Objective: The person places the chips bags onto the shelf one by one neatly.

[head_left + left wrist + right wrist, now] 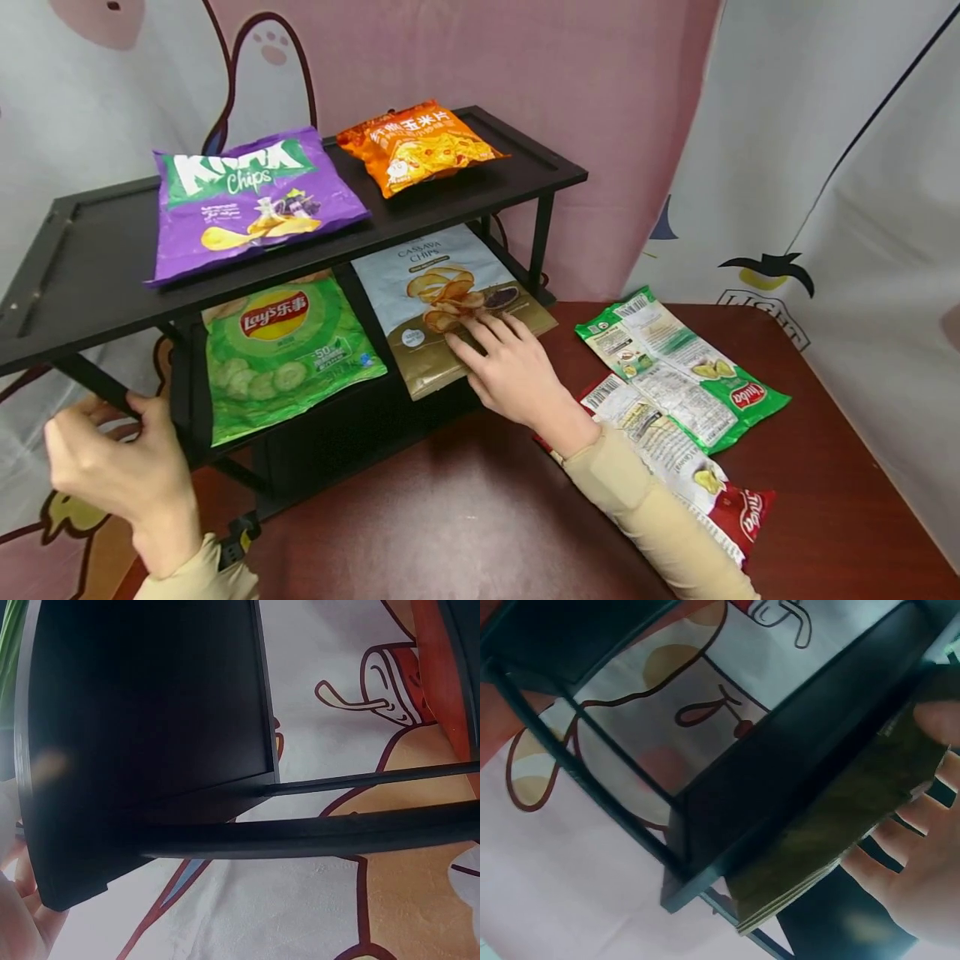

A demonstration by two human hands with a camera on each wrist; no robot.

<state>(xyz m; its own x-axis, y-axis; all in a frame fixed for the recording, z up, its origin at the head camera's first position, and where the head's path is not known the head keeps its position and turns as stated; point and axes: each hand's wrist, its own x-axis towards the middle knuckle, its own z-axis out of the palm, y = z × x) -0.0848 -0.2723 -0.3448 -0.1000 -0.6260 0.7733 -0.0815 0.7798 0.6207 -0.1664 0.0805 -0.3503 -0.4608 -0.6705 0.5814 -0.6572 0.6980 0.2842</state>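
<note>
My right hand (517,375) grips the front edge of a Cassava Chips bag (442,242), pale blue above and gold below. Its fingers lie on the bag's face; in the right wrist view the thumb shows against the gold side. That bag lies on the lower tier of a black two-tier rack (90,242), beside a green Lay's bag (262,400). At the rack's left front, my left hand (123,458) holds the frame with curled fingers, partly hidden by a shelf corner in the left wrist view. A purple chips bag (247,200) and an orange snack bag (420,146) sit on the top tier.
Right of the rack, a green-and-white chips bag (682,367) lies back side up on the brown table (420,517). A red-and-white bag (667,450) lies partly under my right forearm. Printed curtains (510,58) hang behind and at the right.
</note>
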